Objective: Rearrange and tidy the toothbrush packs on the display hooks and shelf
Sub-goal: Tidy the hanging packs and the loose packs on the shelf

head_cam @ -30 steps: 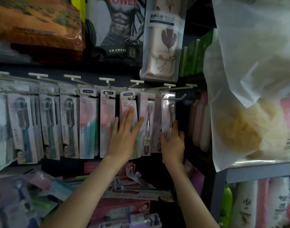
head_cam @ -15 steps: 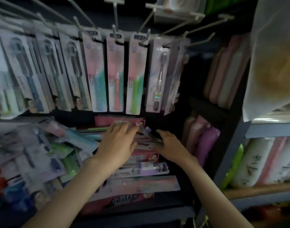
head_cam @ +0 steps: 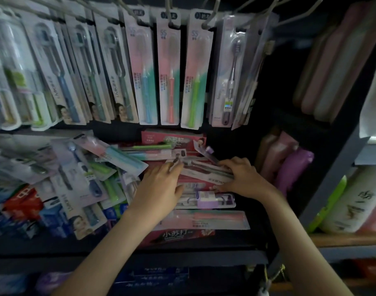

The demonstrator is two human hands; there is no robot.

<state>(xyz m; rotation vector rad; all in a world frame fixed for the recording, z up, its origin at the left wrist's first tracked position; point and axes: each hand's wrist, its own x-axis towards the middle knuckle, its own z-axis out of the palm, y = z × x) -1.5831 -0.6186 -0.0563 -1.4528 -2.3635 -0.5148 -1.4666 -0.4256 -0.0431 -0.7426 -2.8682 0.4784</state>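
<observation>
Both hands are down on the shelf (head_cam: 182, 256) below the hooks (head_cam: 169, 9), working one toothbrush pack (head_cam: 201, 169) that lies flat and crosswise on top of a stack. The left hand (head_cam: 161, 185) rests its nearly straight fingers on the pack's left end, thumb spread out to the side. The right hand (head_cam: 240, 178) has its fingers curled over the right end, with the thumb tucked at the near edge, so it grips the card.

Under the pack sit red boxes (head_cam: 174, 138), and nearer the shelf front lie a purple-labelled pack (head_cam: 206, 198) and a long pink pack (head_cam: 208, 218), both flat and roughly parallel. To the left a loose heap of packs (head_cam: 86, 178) sprawls at mixed angles, overlapping each other.

Above, packs hang in a tidy row: three pink-and-teal cards holding a blue brush (head_cam: 147, 86), a coral brush (head_cam: 171, 86) and a green brush (head_cam: 195, 86), then a clear pack (head_cam: 228, 77) just beside them. Grey-brush packs (head_cam: 110, 71) fill the hooks further left. On the right stand pink and purple pouches (head_cam: 289, 161) and a white bottle (head_cam: 353, 206).
</observation>
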